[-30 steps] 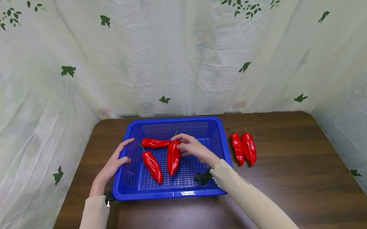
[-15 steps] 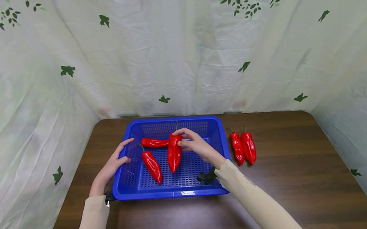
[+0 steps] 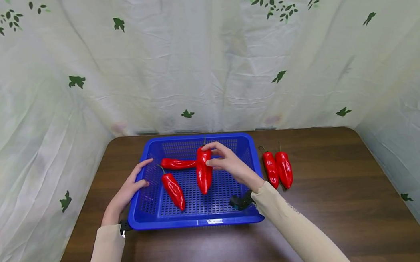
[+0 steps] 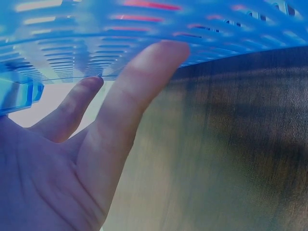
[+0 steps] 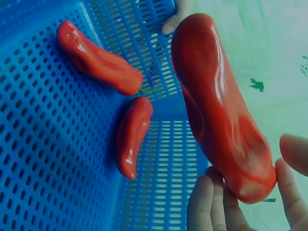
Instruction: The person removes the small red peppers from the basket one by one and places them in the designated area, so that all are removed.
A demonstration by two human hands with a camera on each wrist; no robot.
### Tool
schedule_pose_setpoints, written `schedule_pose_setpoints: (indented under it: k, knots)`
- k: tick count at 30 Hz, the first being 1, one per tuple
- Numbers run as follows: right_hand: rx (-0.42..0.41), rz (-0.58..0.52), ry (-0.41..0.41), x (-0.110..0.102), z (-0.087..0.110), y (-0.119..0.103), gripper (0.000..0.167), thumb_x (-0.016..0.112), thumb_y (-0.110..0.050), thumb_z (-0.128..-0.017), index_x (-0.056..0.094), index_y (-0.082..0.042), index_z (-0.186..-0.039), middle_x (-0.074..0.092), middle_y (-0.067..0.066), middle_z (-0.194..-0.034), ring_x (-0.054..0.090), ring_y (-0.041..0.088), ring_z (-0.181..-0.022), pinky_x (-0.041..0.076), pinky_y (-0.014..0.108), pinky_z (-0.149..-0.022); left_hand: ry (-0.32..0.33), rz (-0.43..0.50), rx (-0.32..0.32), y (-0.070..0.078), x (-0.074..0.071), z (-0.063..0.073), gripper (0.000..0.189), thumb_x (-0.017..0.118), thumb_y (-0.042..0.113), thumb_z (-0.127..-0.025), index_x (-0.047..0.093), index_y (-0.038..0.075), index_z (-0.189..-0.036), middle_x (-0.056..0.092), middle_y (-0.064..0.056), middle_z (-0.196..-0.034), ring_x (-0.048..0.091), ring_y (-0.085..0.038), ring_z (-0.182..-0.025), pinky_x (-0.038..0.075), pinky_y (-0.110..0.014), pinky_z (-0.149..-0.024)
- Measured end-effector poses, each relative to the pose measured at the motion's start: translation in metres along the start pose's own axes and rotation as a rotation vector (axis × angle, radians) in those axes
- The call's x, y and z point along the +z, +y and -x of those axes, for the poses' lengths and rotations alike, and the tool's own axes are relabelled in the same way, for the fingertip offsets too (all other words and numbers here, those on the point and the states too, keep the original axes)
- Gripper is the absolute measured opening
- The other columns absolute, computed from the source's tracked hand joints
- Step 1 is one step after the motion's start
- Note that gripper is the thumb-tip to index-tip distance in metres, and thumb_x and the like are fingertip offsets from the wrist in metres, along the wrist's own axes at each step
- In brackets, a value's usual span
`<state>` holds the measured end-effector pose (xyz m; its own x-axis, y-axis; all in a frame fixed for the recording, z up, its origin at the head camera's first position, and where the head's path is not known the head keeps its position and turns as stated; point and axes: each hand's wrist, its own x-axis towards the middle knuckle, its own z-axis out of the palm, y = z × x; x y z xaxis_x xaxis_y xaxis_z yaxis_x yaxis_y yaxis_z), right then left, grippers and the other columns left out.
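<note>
Inside a blue plastic basket (image 3: 233, 219), my right hand (image 3: 230, 162) pinches a red pepper (image 3: 204, 175) near its stem end, its tip pointing down toward me. In the right wrist view this pepper (image 5: 219, 106) appears large, with fingertips around its wide end. Two more red peppers lie in the basket: one sideways pepper (image 3: 177, 164) at the back and one slanted pepper (image 3: 174, 191) at the left. My left hand (image 3: 130, 188) rests at the basket's left side with thumb and fingers extended. In the left wrist view its thumb (image 4: 130, 96) reaches to the perforated wall.
On the brown wooden table (image 3: 330, 204), a pair of red peppers lies side by side just right of the basket, the nearer pepper (image 3: 271, 169) and the farther pepper (image 3: 284, 169). A pale leaf-patterned cloth (image 3: 206, 67) hangs behind and along both sides.
My right hand has moved right and slightly away from me, carrying the pinched pepper with it. The left hand and the other peppers stay where they were.
</note>
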<state>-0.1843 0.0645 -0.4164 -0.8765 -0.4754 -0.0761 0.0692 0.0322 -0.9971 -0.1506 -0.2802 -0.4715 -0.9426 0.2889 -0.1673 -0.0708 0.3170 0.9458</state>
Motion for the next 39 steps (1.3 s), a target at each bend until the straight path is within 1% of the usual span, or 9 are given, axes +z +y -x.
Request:
schedule_pose_setpoints:
  k: [5, 10, 14, 18, 22, 27, 32, 35, 39]
  knots:
    - [-0.003, -0.003, 0.011, -0.005, 0.003, -0.004, 0.038, 0.061, -0.003, -0.088, 0.052, -0.009, -0.125, 0.050, 0.015, -0.129, 0.057, 0.030, -0.106, 0.051, 0.041, -0.084, -0.002, 0.012, 0.005, 0.000, 0.001, 0.000, 0.063, 0.044, 0.007, -0.095, 0.022, 0.026, -0.151, 0.004, -0.016, -0.156, 0.027, -0.048, -0.130, 0.036, -0.063, -0.095]
    - [-0.007, -0.025, 0.028, -0.012, 0.008, -0.008, 0.038, 0.058, 0.000, -0.089, 0.050, -0.010, -0.124, 0.048, 0.017, -0.130, 0.058, 0.032, -0.105, 0.052, 0.043, -0.082, -0.007, 0.023, 0.004, -0.001, 0.001, 0.001, 0.064, 0.043, 0.007, -0.095, 0.022, 0.026, -0.151, 0.004, -0.017, -0.156, 0.029, -0.049, -0.128, 0.040, -0.060, -0.093]
    - [-0.007, -0.020, 0.038, -0.017, 0.011, -0.008, 0.038, 0.057, 0.001, -0.089, 0.049, -0.009, -0.125, 0.048, 0.018, -0.129, 0.059, 0.033, -0.101, 0.052, 0.042, -0.080, -0.013, 0.020, 0.008, 0.000, 0.000, 0.001, 0.063, 0.042, 0.007, -0.095, 0.022, 0.026, -0.151, 0.003, -0.018, -0.156, 0.031, -0.049, -0.126, 0.042, -0.059, -0.091]
    - [-0.010, -0.020, 0.043, -0.021, 0.012, -0.007, 0.037, 0.055, 0.001, -0.090, 0.048, -0.009, -0.125, 0.049, 0.018, -0.128, 0.059, 0.032, -0.100, 0.053, 0.042, -0.079, -0.019, 0.023, 0.013, 0.000, -0.001, 0.000, 0.062, 0.041, 0.006, -0.095, 0.022, 0.025, -0.151, 0.005, -0.018, -0.155, 0.035, -0.049, -0.122, 0.046, -0.052, -0.087]
    - [-0.017, -0.032, 0.042, -0.024, 0.014, -0.007, 0.037, 0.056, 0.001, -0.090, 0.047, -0.007, -0.125, 0.049, 0.019, -0.128, 0.058, 0.032, -0.101, 0.053, 0.043, -0.080, -0.020, 0.018, 0.013, 0.000, -0.001, -0.001, 0.062, 0.041, 0.005, -0.094, 0.023, 0.025, -0.151, 0.006, -0.018, -0.155, 0.036, -0.047, -0.121, 0.047, -0.047, -0.085]
    - [-0.012, -0.028, 0.049, -0.029, 0.017, -0.005, 0.039, 0.060, -0.001, -0.088, 0.047, -0.006, -0.125, 0.049, 0.018, -0.128, 0.058, 0.030, -0.102, 0.052, 0.042, -0.081, -0.013, 0.001, 0.002, 0.002, -0.001, -0.001, 0.064, 0.043, 0.005, -0.094, 0.024, 0.024, -0.151, 0.006, -0.018, -0.156, 0.034, -0.048, -0.124, 0.046, -0.051, -0.087]
    - [-0.023, -0.003, 0.061, -0.035, 0.021, -0.004, 0.039, 0.060, -0.001, -0.089, 0.048, -0.006, -0.125, 0.050, 0.018, -0.128, 0.060, 0.030, -0.097, 0.052, 0.041, -0.080, -0.012, -0.007, 0.004, 0.003, -0.001, 0.000, 0.064, 0.045, 0.005, -0.094, 0.024, 0.024, -0.151, 0.006, -0.019, -0.156, 0.031, -0.049, -0.127, 0.044, -0.058, -0.089]
    - [-0.025, 0.017, 0.066, -0.038, 0.024, -0.006, 0.038, 0.059, -0.002, -0.089, 0.048, -0.007, -0.125, 0.050, 0.018, -0.128, 0.060, 0.031, -0.097, 0.052, 0.042, -0.080, -0.015, -0.003, 0.014, 0.003, -0.002, -0.001, 0.065, 0.046, 0.004, -0.093, 0.024, 0.023, -0.151, 0.007, -0.019, -0.156, 0.031, -0.049, -0.128, 0.044, -0.057, -0.089]
    - [-0.029, 0.026, 0.072, -0.042, 0.027, -0.007, 0.038, 0.057, -0.001, -0.090, 0.049, -0.008, -0.126, 0.049, 0.018, -0.129, 0.055, 0.033, -0.104, 0.052, 0.043, -0.081, -0.019, 0.002, 0.025, 0.003, -0.002, -0.001, 0.065, 0.046, 0.003, -0.093, 0.024, 0.022, -0.151, 0.007, -0.019, -0.156, 0.031, -0.048, -0.127, 0.045, -0.055, -0.089]
